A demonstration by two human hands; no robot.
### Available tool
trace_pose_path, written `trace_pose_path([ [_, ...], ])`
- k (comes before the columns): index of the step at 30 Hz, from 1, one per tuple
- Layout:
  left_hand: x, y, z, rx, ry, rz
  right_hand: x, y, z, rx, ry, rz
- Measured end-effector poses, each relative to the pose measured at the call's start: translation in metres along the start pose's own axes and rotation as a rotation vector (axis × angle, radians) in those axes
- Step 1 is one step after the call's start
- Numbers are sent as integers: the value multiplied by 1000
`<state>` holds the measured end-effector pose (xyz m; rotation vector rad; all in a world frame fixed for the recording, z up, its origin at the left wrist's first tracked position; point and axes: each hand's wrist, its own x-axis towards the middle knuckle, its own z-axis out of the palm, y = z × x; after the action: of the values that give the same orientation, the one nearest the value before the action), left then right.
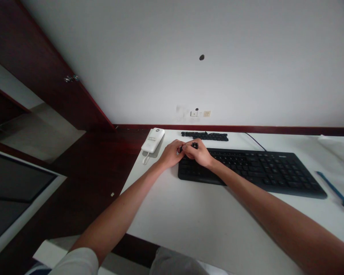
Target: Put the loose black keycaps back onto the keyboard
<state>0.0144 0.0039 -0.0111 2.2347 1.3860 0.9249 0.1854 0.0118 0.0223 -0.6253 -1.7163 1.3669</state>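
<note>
A black keyboard [255, 168] lies on the white table, and both my hands meet over its upper left corner. My left hand [171, 153] has its fingers curled, with the fingertips pressed close to those of the other hand. The fingers of my right hand [198, 153] are bent and closed around a small black piece [194, 145] that shows between them; its kind is not clear. What lies under the fingertips is hidden. Just behind the hands, loose black keycaps [210, 136] stand in rows on the table.
A white power bank [153, 139] with a short cable loop sits at the table's left edge. On the right are a blue brush-like tool [334, 188] and a white cloth or bag [336, 149]. A black cord [255, 141] runs behind the keyboard. Wall sockets [200, 114] sit above the table.
</note>
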Motion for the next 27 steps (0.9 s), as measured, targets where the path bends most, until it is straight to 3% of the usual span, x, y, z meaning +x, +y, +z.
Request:
trace_pose_path([
  [11,0,7,2,-18,19,-11,-3,12,3,15,34,-22],
  [22,0,4,3,-2,2,-3,5,6,0,166,-32,86],
  [27,-2,8,2,4,-35,10,14,-2,-10,328,96,159],
])
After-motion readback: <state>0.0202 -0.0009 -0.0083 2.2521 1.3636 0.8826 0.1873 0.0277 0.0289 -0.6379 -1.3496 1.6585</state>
